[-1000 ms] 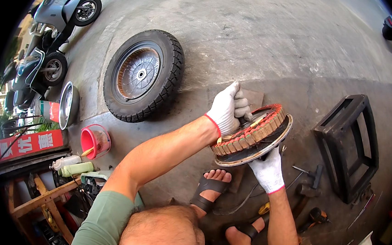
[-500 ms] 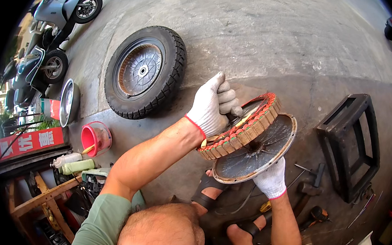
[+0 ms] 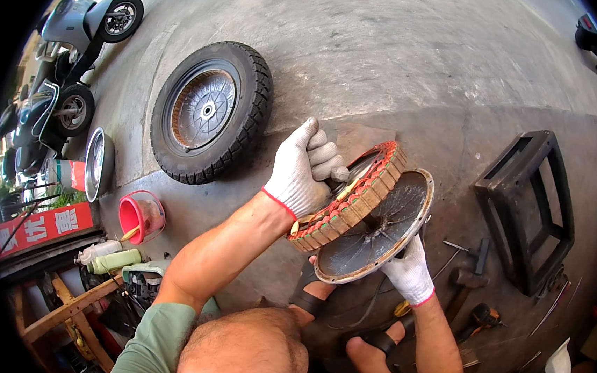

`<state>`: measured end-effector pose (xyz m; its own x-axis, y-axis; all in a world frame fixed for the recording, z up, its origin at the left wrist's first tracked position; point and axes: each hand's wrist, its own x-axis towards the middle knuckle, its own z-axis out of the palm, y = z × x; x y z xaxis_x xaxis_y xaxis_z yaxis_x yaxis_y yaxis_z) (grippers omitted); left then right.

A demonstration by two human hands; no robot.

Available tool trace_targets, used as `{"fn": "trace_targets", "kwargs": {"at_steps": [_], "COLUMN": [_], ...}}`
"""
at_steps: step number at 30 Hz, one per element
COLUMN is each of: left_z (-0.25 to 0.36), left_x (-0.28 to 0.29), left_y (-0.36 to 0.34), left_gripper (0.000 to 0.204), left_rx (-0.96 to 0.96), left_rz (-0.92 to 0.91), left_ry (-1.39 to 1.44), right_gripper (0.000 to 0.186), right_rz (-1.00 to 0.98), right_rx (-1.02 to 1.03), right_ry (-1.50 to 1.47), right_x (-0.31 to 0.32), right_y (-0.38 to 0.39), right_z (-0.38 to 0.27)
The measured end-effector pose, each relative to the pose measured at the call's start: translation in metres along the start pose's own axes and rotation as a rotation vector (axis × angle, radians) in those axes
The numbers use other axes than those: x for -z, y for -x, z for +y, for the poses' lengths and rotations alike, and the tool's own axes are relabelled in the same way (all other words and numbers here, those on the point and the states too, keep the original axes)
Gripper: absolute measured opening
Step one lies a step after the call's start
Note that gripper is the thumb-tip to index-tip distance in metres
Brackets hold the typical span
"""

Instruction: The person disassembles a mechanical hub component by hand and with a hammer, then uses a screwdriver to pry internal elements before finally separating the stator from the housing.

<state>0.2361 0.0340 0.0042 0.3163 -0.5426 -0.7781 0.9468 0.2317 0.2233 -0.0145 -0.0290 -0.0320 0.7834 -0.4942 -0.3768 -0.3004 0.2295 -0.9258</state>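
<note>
My left hand [image 3: 305, 167], in a white knit glove, is closed inside the ring of a motor stator [image 3: 349, 211] with red-coated copper windings and rusty metal blocks round its edge. Its thumb points up, and just what the fingers grip within the ring is hidden. Tilted under the stator is a round grey metal motor cover [image 3: 408, 203] with a rusty rim and radial ribs. My right hand [image 3: 412, 274], gloved too, is wrapped on the cover's lower right rim. A gap shows between stator and cover on the right, with the dark shaft at the cover's middle.
A tyred wheel [image 3: 256, 88] with an open hub lies on the concrete at far left. A red bucket [image 3: 151, 211] and metal basin [image 3: 107, 164] stand left. To the right are a black metal frame [image 3: 499, 181], a hammer [image 3: 469, 278] and a power drill [image 3: 486, 318]. Parked scooters [image 3: 69, 22] are upper left.
The stator and cover, still in my hands, sit slightly farther left and a little lower in the picture. The whole view has shifted a little; both grips look the same.
</note>
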Motion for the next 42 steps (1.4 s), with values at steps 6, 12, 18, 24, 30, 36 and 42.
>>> {"fn": "trace_targets", "kwargs": {"at_steps": [6, 12, 18, 24, 30, 36, 42], "left_z": [0.012, 0.011, 0.014, 0.009, 0.011, 0.011, 0.006], "left_x": [0.022, 0.034, 0.037, 0.039, 0.040, 0.042, 0.041], "left_y": [-0.002, -0.006, -0.008, -0.011, -0.008, -0.008, -0.006], "left_gripper": [0.051, 0.054, 0.055, 0.054, 0.053, 0.053, 0.053], "left_rx": [0.015, 0.016, 0.051, -0.025, -0.037, -0.026, 0.019], "left_rz": [-0.058, -0.128, -0.124, -0.058, -0.121, -0.111, -0.088], "left_ry": [-0.018, 0.048, 0.080, 0.030, -0.020, -0.014, -0.029], "right_gripper": [0.067, 0.030, 0.022, 0.018, 0.014, 0.038, 0.072], "right_rz": [-0.008, -0.043, -0.132, -0.064, 0.011, 0.001, -0.013], "right_rx": [-0.210, -0.400, -0.028, 0.044, 0.076, 0.080, 0.064], "right_ry": [-0.382, -0.143, 0.289, 0.413, 0.479, 0.190, 0.308], "right_x": [-0.005, 0.011, 0.029, 0.028, 0.022, 0.016, 0.016], "right_y": [0.013, 0.014, 0.009, 0.010, 0.009, 0.009, 0.005], "right_z": [0.001, 0.002, 0.004, 0.007, 0.012, 0.016, 0.010]}}
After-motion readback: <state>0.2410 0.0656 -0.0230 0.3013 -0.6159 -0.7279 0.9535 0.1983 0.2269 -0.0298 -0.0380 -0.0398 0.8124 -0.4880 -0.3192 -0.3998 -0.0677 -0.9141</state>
